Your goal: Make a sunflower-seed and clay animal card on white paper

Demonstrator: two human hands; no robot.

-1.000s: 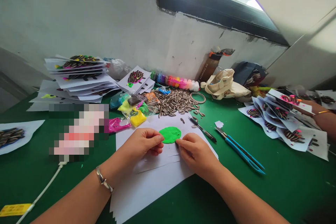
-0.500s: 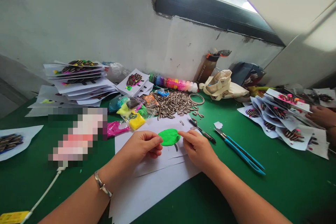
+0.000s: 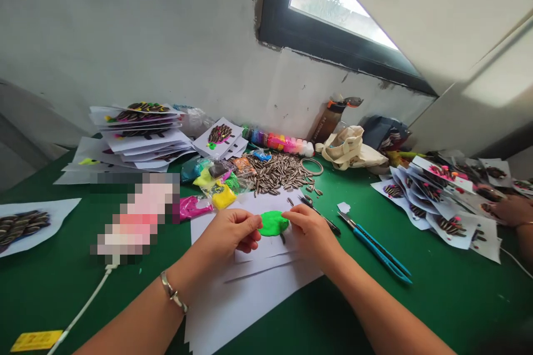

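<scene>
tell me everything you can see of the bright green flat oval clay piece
The bright green flat oval clay piece looks soft and mostly smooth, with a darker patch near its right end. It is over white paper sheets; the left hand pinches its left edge, and the right hand touches its upper right edge. Whether it rests on the paper is unclear.

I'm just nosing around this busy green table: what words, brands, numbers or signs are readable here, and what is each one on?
"BE YOUNGER": printed along the brown water bottle by the wall.
Yellow label by the white cable: faint marks, too blurred to read.
Dark blue bag: pale and reddish print, not readable.
Pixelated pinkish item: any text is hidden.
I can read nothing else.
</scene>
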